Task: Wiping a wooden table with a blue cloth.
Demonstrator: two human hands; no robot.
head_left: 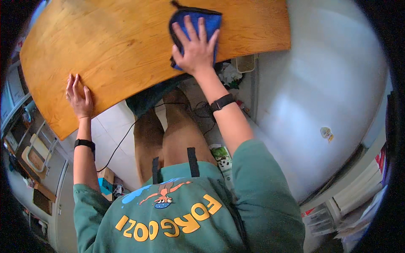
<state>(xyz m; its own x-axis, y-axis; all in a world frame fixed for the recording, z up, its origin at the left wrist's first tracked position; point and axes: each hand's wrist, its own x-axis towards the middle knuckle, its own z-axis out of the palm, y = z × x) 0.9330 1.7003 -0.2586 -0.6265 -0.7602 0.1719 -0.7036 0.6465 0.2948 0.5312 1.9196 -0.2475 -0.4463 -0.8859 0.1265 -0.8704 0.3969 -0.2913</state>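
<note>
My right hand (197, 52) lies with fingers spread on a blue cloth (214, 21) with a dark border, pressing it against the wooden table (126, 38) close to its near edge. A small dark loop sticks out at the cloth's top. Part of the cloth is hidden beneath my palm. Over to the left, my left hand (79, 98) rests on the table's near edge, its fingers stretched out on the wood and nothing in it. Each wrist wears a black band.
A white wall or panel (329, 84) stands right of the table. Below the tabletop, a black cable (120, 145) runs past my legs. Cardboard and blue boxes (106, 184) sit on the floor at lower left. A folding chair (37, 152) is at far left.
</note>
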